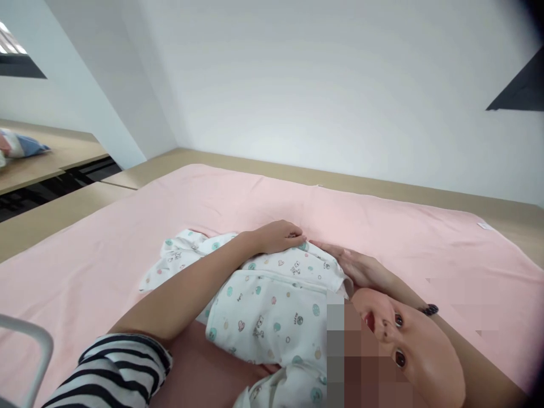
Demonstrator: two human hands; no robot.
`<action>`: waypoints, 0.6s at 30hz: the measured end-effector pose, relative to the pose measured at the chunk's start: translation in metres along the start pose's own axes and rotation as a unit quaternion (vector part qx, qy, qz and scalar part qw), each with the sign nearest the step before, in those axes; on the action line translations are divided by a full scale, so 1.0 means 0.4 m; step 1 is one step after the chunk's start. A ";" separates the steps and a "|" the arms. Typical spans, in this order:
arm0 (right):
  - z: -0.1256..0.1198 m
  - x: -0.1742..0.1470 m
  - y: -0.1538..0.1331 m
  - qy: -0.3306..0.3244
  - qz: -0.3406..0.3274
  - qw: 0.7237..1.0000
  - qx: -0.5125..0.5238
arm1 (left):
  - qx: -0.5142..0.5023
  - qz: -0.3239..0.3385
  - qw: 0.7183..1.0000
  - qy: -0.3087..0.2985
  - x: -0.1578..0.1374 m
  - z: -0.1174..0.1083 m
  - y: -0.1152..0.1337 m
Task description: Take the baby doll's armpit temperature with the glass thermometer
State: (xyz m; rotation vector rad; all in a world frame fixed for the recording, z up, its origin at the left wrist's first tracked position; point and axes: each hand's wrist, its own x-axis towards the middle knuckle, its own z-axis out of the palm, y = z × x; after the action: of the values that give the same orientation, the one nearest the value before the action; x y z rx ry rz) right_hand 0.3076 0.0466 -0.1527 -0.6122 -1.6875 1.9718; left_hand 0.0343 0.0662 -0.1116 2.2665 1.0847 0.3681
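A baby doll [414, 345] lies on its back with its head to the right, dressed in a white garment [272, 311] printed with small animals and green dots. Reaching across the doll's body, my left hand [278, 235] has its fingers curled on the far edge of the cloth. My right hand [359, 266] rests beside the doll's far shoulder and sleeve, fingers stretched towards my left hand and partly hidden by the fabric. A dark bracelet [430, 309] circles my right wrist. A striped sleeve [123, 368] covers my upper left arm.
A pink sheet [170, 192] lies under the doll on a wooden table [76, 209]. A white wall [318, 85] rises behind it. A curved pale rail [46, 340] stands at lower left. Another table [72, 147] at far left holds a partly visible blue and white item [29, 145].
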 end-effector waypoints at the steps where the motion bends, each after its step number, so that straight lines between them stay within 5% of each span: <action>1: -0.001 -0.002 0.001 0.007 -0.003 1.000 0.002 | 0.000 -0.002 1.000 0.000 0.000 0.000 0.001; 18: 0.008 -0.006 -0.013 0.014 0.001 0.998 0.056 | 0.011 -0.008 1.000 -0.010 -0.001 -0.005 0.005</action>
State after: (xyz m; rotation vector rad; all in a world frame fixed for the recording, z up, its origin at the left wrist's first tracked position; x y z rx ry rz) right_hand 0.3078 0.0432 -0.1470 -0.5995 -1.5485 2.0335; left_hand 0.0346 0.0656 -0.1088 2.2755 1.1006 0.3289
